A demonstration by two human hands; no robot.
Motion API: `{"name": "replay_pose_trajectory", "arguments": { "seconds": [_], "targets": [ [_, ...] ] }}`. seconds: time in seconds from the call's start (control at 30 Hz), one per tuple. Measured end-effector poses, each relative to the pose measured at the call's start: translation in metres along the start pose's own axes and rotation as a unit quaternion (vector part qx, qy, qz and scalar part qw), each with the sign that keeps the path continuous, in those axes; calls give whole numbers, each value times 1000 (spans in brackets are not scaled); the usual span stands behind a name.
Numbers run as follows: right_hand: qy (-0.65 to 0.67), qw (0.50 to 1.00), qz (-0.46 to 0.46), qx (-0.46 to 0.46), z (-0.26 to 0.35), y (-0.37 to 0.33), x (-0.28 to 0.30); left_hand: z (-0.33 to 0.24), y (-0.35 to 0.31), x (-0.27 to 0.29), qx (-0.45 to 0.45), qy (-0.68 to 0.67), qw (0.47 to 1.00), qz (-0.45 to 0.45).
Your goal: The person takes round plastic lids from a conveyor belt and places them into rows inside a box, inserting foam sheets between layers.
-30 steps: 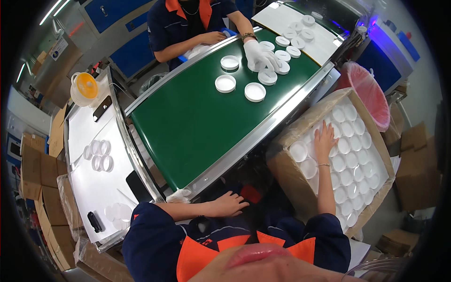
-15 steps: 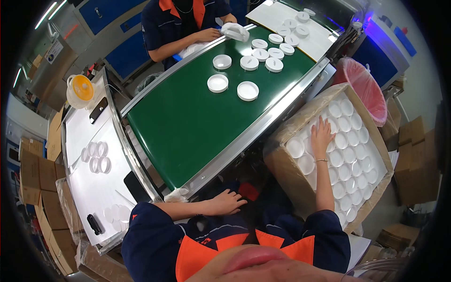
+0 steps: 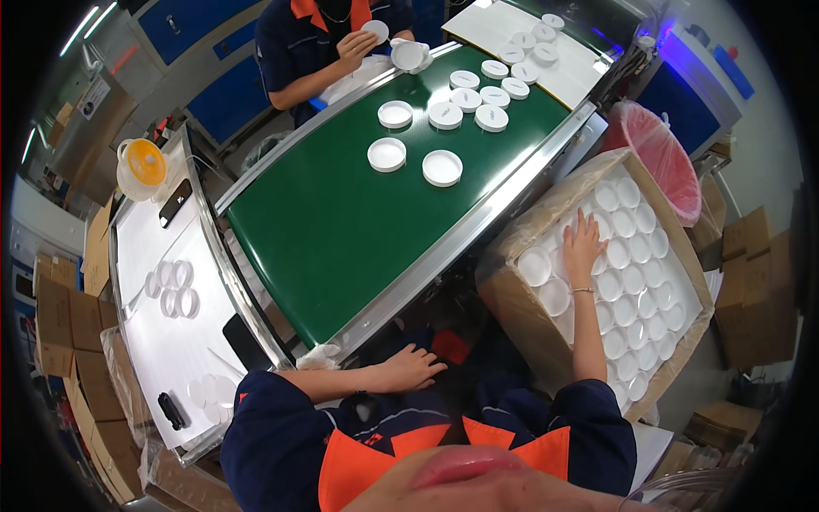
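Note:
My right hand [image 3: 584,247] lies with fingers spread over the round white lids [image 3: 618,253] packed in rows in a large cardboard box [image 3: 503,299] to my right. Its fingertips touch the lids near the box's far left side; whether any is gripped does not show. My left hand [image 3: 411,369] rests near my lap, palm down, fingers loosely stretched and holding nothing. Beyond it runs a green conveyor belt [image 3: 316,247]. Three open, shallow white round pieces, including one nearest me [image 3: 442,168], sit on the belt, with several printed white round pieces [image 3: 445,115] farther along.
Across the belt, a co-worker's hands [image 3: 351,49] hold a white disc [image 3: 375,32] and a white round piece [image 3: 409,55]. On the left, a white table [image 3: 141,341] bears clear rings [image 3: 175,277], phones and a yellow-topped container [image 3: 145,164]. A pink-lined bin [image 3: 653,154] stands behind the box.
The round pieces on the belt have shifted slightly toward me and left. The co-worker has raised a white disc in one hand and turned the other piece. My hands stay put.

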State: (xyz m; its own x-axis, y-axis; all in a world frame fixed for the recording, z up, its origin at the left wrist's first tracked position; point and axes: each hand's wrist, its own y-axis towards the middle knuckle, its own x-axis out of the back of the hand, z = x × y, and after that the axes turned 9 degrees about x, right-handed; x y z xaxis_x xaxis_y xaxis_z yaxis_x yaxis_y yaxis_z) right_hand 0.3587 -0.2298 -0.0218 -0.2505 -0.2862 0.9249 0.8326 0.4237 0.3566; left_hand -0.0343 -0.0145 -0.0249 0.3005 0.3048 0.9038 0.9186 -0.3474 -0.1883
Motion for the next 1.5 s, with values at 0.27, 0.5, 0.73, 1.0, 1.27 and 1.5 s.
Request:
{"name": "replay_pose_trajectory", "arguments": {
  "seconds": [0.27, 0.5, 0.73, 1.0, 1.27, 1.5],
  "targets": [
    [-1, 1000, -8, 5, -1, -2, -1, 0, -1, 4, 3, -6, 1000, 6],
    [5, 1000, -19, 12, 0, -1, 0, -3, 0, 11, 17, 10, 999, 45],
    [4, 1000, -21, 11, -1, -1, -1, -2, 0, 8, 20, 6, 999, 49],
    [1, 1000, -6, 3, 1, -1, 2, -1, -1, 3, 15, -5, 1000, 14],
    [20, 1000, -7, -12, 8, 6, 6, -1, 0, -2, 24, 21, 999, 36],
    [242, 928, -158, 237, 142, 59, 65, 0, -5, -2, 23, 32, 999, 20]
  ]
}}
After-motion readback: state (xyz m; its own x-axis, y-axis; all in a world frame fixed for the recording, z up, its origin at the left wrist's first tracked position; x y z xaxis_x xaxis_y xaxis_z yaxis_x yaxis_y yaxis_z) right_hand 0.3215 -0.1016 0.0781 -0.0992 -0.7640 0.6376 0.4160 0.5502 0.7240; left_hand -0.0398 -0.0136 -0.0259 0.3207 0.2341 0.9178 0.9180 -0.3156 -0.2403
